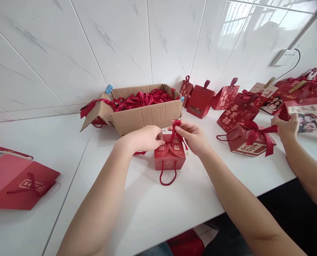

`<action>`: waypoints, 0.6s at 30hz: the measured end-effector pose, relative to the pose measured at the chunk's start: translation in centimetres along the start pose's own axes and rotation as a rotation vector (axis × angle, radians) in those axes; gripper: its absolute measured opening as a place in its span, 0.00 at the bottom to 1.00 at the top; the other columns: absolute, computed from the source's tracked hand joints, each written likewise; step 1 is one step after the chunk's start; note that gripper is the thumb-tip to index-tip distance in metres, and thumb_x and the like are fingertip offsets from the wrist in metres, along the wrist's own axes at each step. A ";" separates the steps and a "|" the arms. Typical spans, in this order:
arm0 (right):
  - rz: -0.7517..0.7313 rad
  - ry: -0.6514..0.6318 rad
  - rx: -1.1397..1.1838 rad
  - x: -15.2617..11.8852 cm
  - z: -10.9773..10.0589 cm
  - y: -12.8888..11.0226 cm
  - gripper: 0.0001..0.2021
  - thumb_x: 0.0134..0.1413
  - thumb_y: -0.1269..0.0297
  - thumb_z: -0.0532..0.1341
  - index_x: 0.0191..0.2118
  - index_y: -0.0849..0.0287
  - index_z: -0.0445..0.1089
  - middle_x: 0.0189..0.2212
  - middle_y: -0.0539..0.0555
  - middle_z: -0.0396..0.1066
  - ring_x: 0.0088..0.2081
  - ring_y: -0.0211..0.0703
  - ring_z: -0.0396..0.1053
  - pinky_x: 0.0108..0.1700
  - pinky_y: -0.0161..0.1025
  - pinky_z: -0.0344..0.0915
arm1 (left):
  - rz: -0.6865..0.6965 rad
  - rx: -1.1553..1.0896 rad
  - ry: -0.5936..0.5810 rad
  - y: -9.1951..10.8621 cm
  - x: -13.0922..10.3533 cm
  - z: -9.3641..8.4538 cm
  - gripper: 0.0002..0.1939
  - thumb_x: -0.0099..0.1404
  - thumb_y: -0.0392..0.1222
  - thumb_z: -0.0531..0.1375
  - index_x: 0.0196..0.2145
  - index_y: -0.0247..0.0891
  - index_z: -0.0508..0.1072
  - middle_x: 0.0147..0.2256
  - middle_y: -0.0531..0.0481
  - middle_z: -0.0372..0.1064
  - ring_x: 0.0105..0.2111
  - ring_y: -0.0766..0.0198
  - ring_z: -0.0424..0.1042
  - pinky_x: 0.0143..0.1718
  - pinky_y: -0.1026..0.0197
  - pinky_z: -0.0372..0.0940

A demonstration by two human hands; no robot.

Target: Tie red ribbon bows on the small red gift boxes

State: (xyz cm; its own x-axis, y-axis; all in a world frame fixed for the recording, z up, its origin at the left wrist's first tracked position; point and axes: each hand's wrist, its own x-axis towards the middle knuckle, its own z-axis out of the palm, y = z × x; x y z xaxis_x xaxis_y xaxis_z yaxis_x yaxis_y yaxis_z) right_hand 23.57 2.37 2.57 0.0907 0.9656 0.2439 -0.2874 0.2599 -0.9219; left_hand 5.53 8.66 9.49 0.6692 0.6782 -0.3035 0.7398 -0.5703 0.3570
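A small red gift box [170,163] with gold lettering and a twisted cord handle stands on the white table in front of me. Dark red ribbon [177,128] runs over its top. My right hand [192,137] pinches a raised loop of this ribbon between thumb and fingers, above the box's right side. At the left of the box top, my left hand [148,139] has its fingers closed by the ribbon's crossing point; what lies between the fingertips is mostly hidden. A ribbon end trails on the table to the left of the box.
Behind the box stands an open carton [148,115] full of red ribbons, with blue binder clips. A larger red box [22,181] lies at left. To the right are a bow-tied box [250,140], several red bags and a co-worker's hands [288,126] holding a photo-printed box.
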 end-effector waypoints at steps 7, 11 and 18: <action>-0.046 0.036 -0.064 -0.3 0.5 -0.3 0.10 0.44 0.59 0.71 0.33 0.55 0.75 0.28 0.49 0.77 0.31 0.37 0.73 0.35 0.35 0.70 | 0.196 -0.317 0.423 1.9 -0.9 0.0 0.17 0.67 0.55 0.50 0.42 0.44 0.72 0.42 0.50 0.73 0.37 0.60 0.72 0.34 0.60 0.65; -0.059 0.010 -0.132 -0.5 0.6 -0.5 0.11 0.44 0.58 0.71 0.33 0.57 0.74 0.28 0.49 0.75 0.32 0.36 0.73 0.35 0.34 0.69 | 0.276 -0.386 0.461 2.8 -0.6 0.3 0.13 0.61 0.52 0.60 0.36 0.42 0.75 0.33 0.52 0.74 0.29 0.65 0.70 0.27 0.63 0.64; -0.058 0.048 -0.171 -0.8 0.8 -0.9 0.18 0.46 0.55 0.69 0.42 0.54 0.67 0.28 0.48 0.76 0.30 0.37 0.72 0.32 0.35 0.68 | 0.259 -0.460 0.630 3.0 -0.7 0.1 0.08 0.59 0.45 0.63 0.27 0.37 0.74 0.27 0.52 0.73 0.24 0.69 0.67 0.24 0.66 0.62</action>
State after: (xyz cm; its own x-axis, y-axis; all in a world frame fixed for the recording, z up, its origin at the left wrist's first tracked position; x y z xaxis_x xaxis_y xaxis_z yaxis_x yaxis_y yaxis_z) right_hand 23.00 1.39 3.45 0.1492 0.9462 0.2873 -0.1145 0.3051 -0.9454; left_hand 7.27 6.45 10.62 0.5495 0.7621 0.3424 0.3734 -0.5906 0.7154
